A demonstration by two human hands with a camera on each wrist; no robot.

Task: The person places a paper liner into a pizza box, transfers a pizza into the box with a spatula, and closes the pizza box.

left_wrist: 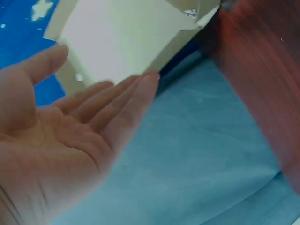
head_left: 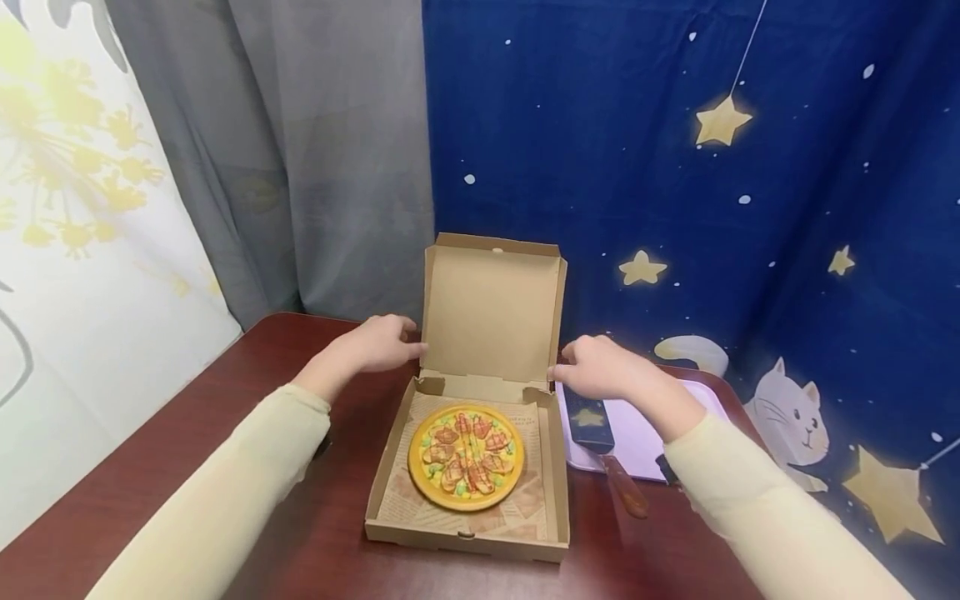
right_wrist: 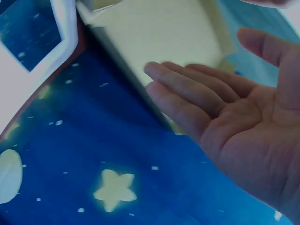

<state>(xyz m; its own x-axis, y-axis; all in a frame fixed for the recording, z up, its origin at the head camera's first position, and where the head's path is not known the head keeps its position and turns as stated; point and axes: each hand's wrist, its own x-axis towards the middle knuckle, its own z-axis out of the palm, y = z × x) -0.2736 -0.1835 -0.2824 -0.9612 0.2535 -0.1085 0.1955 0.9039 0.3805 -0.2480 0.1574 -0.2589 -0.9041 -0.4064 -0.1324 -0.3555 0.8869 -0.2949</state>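
A cardboard pizza box (head_left: 517, 549) stands on the table with its lid (head_left: 491, 317) raised upright at the back. Inside, on printed paper, lies a round toy pizza (head_left: 467, 458) with a yellow rim. My left hand (head_left: 386, 343) is at the lid's left edge, and its fingers (left_wrist: 129, 110) are extended behind the lid in the left wrist view. At the opposite edge is my right hand (head_left: 603, 367); the right wrist view shows its fingers (right_wrist: 187, 96) nearly straight. Whether either hand touches the cardboard, I cannot tell. Neither hand grips anything.
Right of the box, a pale pink tray (head_left: 697, 408) lies on the dark red table (head_left: 322, 517). A pizza server (head_left: 592, 421) with a shiny blade and a wooden handle leans over its front edge. Grey and blue starry curtains (head_left: 555, 125) hang close behind.
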